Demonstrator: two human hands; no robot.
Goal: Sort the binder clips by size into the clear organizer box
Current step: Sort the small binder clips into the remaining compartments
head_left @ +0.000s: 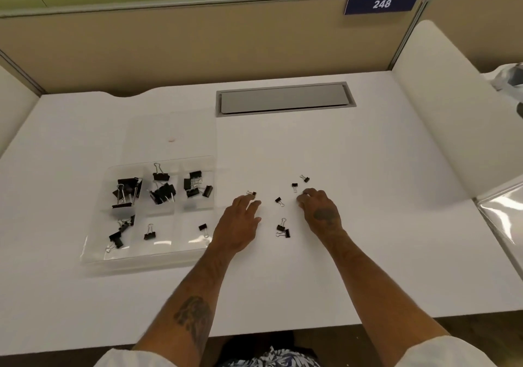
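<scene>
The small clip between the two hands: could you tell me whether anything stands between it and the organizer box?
Yes: the left hand rests on the table between the small clip and the organizer box; nothing else visible blocks that path.

Black binder clips (161, 191) lie in the clear organizer box (93, 255), small clips (279, 201) scattered beside.

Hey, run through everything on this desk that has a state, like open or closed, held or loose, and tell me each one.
Organizer box: open, lid laid back flat behind it.
Sorted clips: lying in the box compartments.
Loose clips: scattered on the desk, not held.
Left hand: fingers straight, tips by a stray clip.
Right hand: fingers curled, pinching a tiny clip.
Desk hatch: closed.
</scene>
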